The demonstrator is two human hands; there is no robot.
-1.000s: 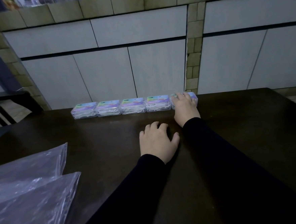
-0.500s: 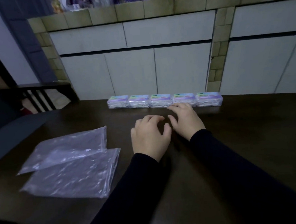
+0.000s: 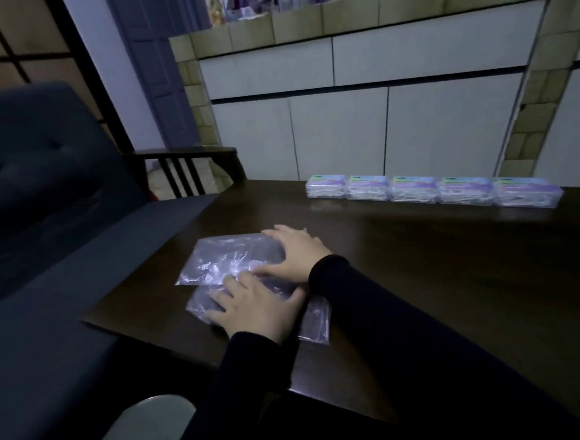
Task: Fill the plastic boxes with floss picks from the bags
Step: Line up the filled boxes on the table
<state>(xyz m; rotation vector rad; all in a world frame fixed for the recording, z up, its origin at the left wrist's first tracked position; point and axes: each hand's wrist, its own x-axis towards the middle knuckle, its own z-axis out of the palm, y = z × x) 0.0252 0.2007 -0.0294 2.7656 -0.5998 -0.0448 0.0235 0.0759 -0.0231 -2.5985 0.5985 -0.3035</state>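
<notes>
Both hands lie flat on two clear plastic bags near the left edge of the dark worktop (image 3: 423, 279). The left hand (image 3: 257, 311) rests with fingers spread and straight on the nearer bag (image 3: 314, 321), gripping nothing. The right hand (image 3: 294, 254) presses with straight fingers on the farther bag (image 3: 229, 258), which partly overlaps the nearer one. Five plastic boxes (image 3: 413, 187) stand side by side in a row along the far edge, well apart from the bags. A dark sofa (image 3: 40, 203) sits just beside the worktop on the left.
</notes>
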